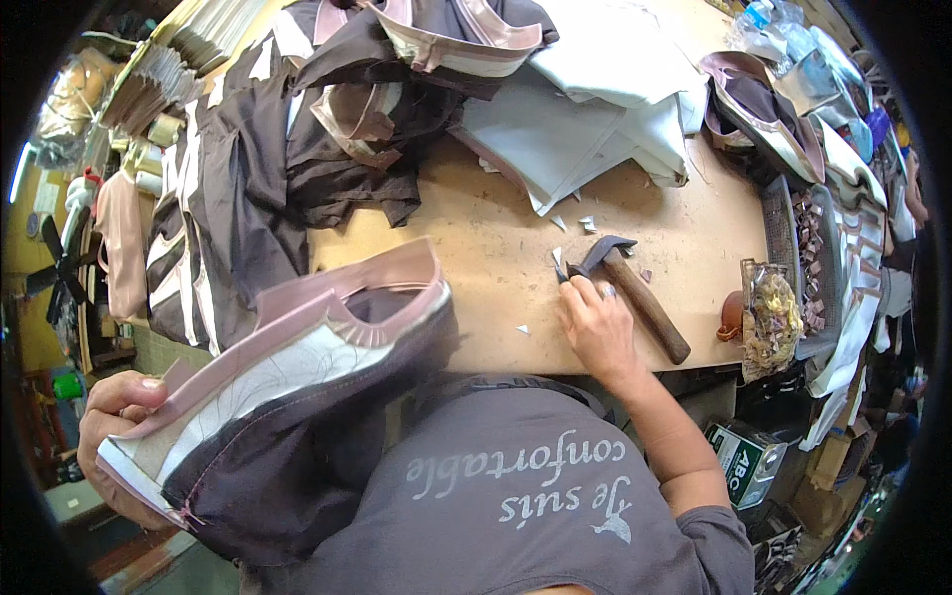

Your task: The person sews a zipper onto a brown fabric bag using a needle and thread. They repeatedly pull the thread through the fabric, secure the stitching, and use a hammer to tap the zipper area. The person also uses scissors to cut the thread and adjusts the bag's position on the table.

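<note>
- While the left hand (124, 436) has a firm hold on one end of the piece (268, 416), thumb over the pink trim, the rest of it slants up and right to the worktop (466, 223).
- Piece is dark cloth, a white band and that pink edging, with a curved opening at the far end. It's in front of the person, to the left.
- Right hand (595, 322) is over the worktop, fingers pinched narrow around something small and dark; can't tell what.
- Hammer (647, 307) lies just beside that hand, head toward the far side.
- White scraps (558, 224) lie scattered nearby, with white sheets (565, 144) behind.
- Off right: a grey basket (778, 228) of little bits.
</note>
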{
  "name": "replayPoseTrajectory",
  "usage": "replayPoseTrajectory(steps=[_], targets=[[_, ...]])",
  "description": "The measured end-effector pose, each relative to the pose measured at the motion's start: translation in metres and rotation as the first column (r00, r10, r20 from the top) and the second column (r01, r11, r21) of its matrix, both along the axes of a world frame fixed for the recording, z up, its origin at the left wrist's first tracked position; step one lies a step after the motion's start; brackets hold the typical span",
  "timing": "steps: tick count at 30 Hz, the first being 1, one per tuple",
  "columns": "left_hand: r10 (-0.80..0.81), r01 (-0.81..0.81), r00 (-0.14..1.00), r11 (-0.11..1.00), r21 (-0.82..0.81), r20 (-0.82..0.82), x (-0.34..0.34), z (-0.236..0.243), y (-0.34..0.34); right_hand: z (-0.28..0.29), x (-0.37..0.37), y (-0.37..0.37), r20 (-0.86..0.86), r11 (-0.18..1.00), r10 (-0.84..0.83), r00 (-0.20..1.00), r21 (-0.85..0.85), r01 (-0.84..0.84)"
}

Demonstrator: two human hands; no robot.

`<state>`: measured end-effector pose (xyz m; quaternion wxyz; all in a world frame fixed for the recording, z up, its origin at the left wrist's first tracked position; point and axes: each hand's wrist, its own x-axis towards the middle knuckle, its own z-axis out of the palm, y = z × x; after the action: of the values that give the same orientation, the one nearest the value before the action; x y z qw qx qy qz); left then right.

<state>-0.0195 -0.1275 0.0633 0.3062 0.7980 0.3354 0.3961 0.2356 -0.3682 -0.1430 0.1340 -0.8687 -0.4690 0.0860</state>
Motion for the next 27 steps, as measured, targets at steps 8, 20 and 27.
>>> replayPoseTrajectory(steps=[8, 20, 27], targets=[[-0.702, 0.64, 0.658, 0.712, -0.287, -0.273, 0.143, -0.054, -0.016, -0.001, -0.007, -0.014, -0.416, 0.933, -0.089, 0.905, 0.282, 0.222], [-0.906, 0.523, 0.424, 0.246, -0.816, -0.001, 0.168, -0.087, -0.02, 0.048, 0.0, 0.008, -0.755, 0.591, 0.619, -0.218, 0.265, 0.762], [-0.84, 0.527, 0.525, 0.196, -0.827, 0.135, 0.16, -0.097, -0.016, 0.05, -0.003, 0.022, -0.851, 0.757, 0.437, -0.291, 0.173, 0.63]])
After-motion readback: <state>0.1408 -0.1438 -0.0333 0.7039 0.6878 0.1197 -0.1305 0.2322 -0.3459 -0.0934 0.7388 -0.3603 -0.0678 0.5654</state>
